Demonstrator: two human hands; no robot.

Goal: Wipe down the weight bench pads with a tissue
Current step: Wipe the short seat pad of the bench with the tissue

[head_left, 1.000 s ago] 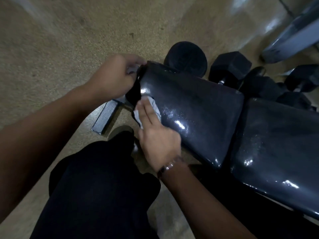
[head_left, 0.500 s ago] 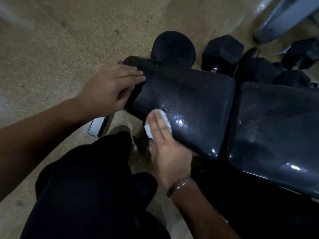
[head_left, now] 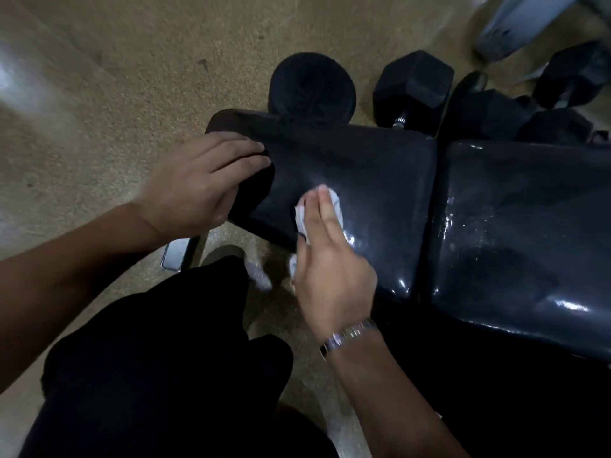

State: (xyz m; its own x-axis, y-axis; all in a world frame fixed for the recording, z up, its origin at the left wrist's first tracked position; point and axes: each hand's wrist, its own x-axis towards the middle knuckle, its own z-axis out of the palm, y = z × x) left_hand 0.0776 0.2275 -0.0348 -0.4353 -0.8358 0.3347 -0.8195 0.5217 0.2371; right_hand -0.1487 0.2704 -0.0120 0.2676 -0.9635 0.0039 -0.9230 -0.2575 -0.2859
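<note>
Knee: the person's leg in dark cloth (head_left: 158,375) fills the lower left, nearest the camera
Right wrist: a metal-link band (head_left: 347,333) circles it
Right hand: right hand (head_left: 330,276) reaches up over the near edge of the short pad, its fingers (head_left: 325,213) straight and close together, pressing flat on the tissue
Tissue: a crumpled white tissue (head_left: 334,200) lies on top of the short pad, pinned under the right fingertips; more of it shows at the thumb side of the palm
Left hand: left hand (head_left: 195,186) holds the narrow end of the short pad, fingers (head_left: 238,148) bent over its top; the thumb is hidden
Short pad: glossy black short pad (head_left: 380,166), with wet glints near its near edge
Long pad: black long pad (head_left: 522,226) just beside the short pad, a narrow gap between them, streaked with shiny wet patches
Metal foot: a grey bar (head_left: 175,256) on the floor below the left wrist
Floor: speckled tan floor (head_left: 115,77)
Beyond the pads: a round black roller (head_left: 312,84), then black hex dumbbells (head_left: 413,84) crowded on the floor; a blurred grey frame (head_left: 515,24) at the top right
</note>
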